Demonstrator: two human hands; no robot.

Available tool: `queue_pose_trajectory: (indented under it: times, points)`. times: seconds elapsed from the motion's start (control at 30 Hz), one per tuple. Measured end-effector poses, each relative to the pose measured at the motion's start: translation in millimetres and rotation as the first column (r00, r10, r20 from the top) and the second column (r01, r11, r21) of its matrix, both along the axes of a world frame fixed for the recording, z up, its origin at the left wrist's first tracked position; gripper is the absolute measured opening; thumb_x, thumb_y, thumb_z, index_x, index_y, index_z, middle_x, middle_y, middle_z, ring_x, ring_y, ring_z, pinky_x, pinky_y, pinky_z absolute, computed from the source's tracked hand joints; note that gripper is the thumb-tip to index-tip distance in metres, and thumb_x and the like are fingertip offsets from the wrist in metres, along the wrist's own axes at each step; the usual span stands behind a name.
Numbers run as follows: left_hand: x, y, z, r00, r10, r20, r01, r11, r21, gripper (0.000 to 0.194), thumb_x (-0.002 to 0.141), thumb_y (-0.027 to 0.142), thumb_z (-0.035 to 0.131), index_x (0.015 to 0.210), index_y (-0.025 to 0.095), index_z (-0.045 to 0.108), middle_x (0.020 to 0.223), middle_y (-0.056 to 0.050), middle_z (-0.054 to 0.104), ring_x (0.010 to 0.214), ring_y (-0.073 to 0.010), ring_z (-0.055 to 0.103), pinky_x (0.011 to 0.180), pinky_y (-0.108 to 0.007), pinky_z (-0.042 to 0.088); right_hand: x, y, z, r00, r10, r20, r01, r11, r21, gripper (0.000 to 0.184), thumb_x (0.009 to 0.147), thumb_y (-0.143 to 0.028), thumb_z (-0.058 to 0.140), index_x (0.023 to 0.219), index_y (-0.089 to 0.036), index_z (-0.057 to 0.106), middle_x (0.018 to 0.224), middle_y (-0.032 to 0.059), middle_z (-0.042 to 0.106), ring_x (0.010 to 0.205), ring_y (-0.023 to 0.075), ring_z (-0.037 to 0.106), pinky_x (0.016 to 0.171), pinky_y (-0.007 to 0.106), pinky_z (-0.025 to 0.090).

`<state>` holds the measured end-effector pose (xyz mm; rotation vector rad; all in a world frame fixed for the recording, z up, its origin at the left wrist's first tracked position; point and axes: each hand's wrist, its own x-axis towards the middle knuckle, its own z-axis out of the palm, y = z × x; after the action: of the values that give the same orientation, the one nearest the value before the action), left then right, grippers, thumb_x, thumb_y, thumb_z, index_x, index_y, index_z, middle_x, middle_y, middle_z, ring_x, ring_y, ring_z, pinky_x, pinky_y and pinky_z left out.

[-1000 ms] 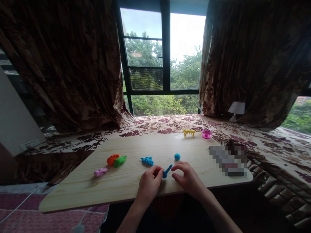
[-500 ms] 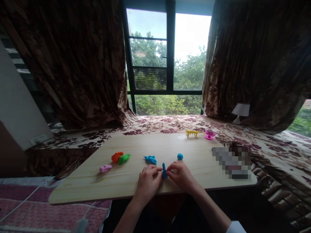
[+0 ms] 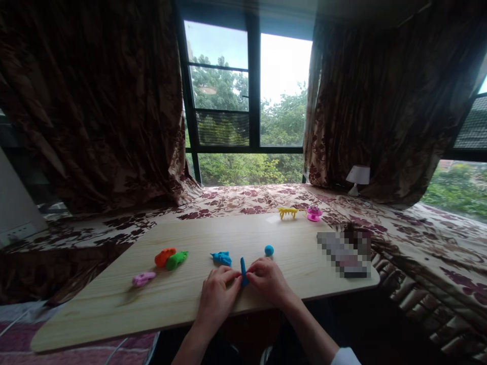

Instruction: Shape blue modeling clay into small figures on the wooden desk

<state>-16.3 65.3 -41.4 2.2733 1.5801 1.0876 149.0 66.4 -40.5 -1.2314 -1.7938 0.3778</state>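
Observation:
A thin blue clay piece (image 3: 243,269) stands upright on the wooden table (image 3: 114,304), pinched between both hands. My left hand (image 3: 217,296) presses it from the left with closed fingers. On the other side my right hand (image 3: 270,280) grips it with curled fingers. Just beyond the hands lie a flat blue clay shape (image 3: 221,258) and a small blue ball (image 3: 269,250).
Orange (image 3: 165,256), green (image 3: 176,260) and pink (image 3: 143,278) clay pieces lie at the table's left. A yellow figure (image 3: 288,212) and a pink one (image 3: 314,213) stand at the far edge. A blurred object (image 3: 344,251) lies at right. A small lamp (image 3: 357,178) stands by the curtain.
The blue piece went from tilted in my left hand to upright between both hands. My right hand closed in on it. The view shifted slightly.

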Motion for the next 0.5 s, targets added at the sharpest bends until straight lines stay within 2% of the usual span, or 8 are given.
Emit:
queue_pose_trajectory:
  times: [0.17,0.33,0.5]
  points:
    - [-0.8,3.8,-3.2,1.0,-0.014,-0.007,0.014,1.0,0.003,0.021,0.08,0.039,0.052,0.081,0.027,0.07,0.086,-0.002,0.066,0.088,-0.0215,0.056,0.081,-0.033,0.042,-5.2,0.7,-2.6,0.999,-0.047,-0.016,0.047,0.999,0.015,0.007,0.074,-0.018,0.066,0.068,-0.02,0.069,0.079,0.0038,0.066,0.084,0.0185,0.058,0.081,0.03,0.043]
    - [-1.0,0.7,-1.3,1.0,-0.01,-0.018,0.01,1.0,0.018,0.022,0.08,0.039,0.052,0.08,0.027,0.07,0.086,-0.003,0.066,0.089,-0.0218,0.056,0.082,-0.033,0.042,-5.0,-1.6,-1.7,0.999,-0.029,-0.017,0.03,0.999,0.022,0.009,0.074,-0.017,0.065,0.067,-0.02,0.069,0.078,0.0026,0.067,0.084,0.0176,0.059,0.082,0.029,0.043]
    - [-3.7,-5.8,4.6,0.999,-0.051,0.005,0.051,0.999,-0.006,0.025,0.081,0.038,0.05,0.09,0.026,0.069,0.091,-0.004,0.066,0.092,-0.0214,0.058,0.084,-0.033,0.043,-5.2,-4.1,-0.9,1.0,-0.013,-0.022,0.014,0.999,0.035,0.013,0.077,-0.015,0.061,0.069,-0.02,0.07,0.078,0.003,0.066,0.082,0.0174,0.058,0.079,0.029,0.043]
